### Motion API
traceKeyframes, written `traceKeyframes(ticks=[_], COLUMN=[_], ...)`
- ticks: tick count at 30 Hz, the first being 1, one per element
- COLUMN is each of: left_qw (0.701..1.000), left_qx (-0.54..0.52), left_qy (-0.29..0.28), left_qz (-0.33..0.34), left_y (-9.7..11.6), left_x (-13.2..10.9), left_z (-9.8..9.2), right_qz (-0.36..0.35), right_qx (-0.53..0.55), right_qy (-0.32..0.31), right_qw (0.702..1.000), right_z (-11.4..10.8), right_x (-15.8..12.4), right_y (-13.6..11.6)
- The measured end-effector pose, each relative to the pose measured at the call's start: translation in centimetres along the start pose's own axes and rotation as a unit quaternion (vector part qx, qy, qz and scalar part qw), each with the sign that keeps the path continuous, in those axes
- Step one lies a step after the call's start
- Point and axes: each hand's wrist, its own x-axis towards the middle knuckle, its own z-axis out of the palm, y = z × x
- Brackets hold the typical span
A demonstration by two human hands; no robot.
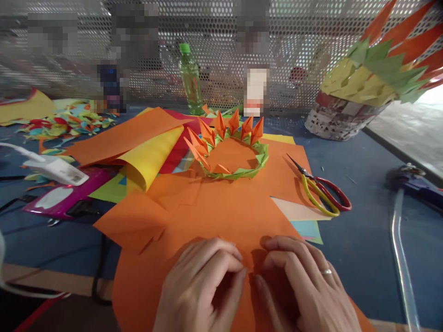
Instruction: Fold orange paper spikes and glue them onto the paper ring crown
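Left hand (204,288) and right hand (304,286), fingers (228,267) curled almost closed, apparently pinch a small creased orange paper fold (249,263) between their tips, low on a matte orange sheet (221,216). Beyond lie a spiky folded-paper ring (238,173) and slim scissors (308,177) on the blue tabletop (363,240).

No words or numbers can be read here. At nine o'clock on the worktop (363,240), a white gadget (57,170) has a small sticker with black marks like a code, but they are too tiny to make out. At twelve o'clock, a white box (255,90) is blurred into squares. At two o'clock, a woven basket (337,120) looks made of printed paper, but its print is too small and smeared to read. At six o'clock, the orange paper (221,216) pinched by the left hand (204,286) and right hand (304,286) is plain.
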Motion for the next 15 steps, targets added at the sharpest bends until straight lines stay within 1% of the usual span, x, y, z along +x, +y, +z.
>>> traceKeyframes(ticks=[4,7,11,15], left_qw=[1.000,1.000,0.996,0.991], left_qx=[0.011,0.026,0.082,0.128], left_qy=[-0.003,0.010,0.034,0.024], left_qz=[-0.001,0.003,-0.012,-0.021], left_y=[-0.04,-0.03,0.06,0.05], left_x=[0.08,0.24,0.30,0.16], left_z=[0.22,0.25,0.07,-0.04], right_qz=[0.001,0.010,0.012,-0.004], right_qx=[-0.004,-0.010,-0.015,-0.015], right_qy=[-0.004,-0.010,-0.011,-0.009], right_qw=[1.000,1.000,1.000,1.000], right_z=[0.13,0.08,-0.05,-0.08], right_x=[0.14,0.14,0.04,-0.05], right_y=[-0.01,-0.12,-0.14,0.12])
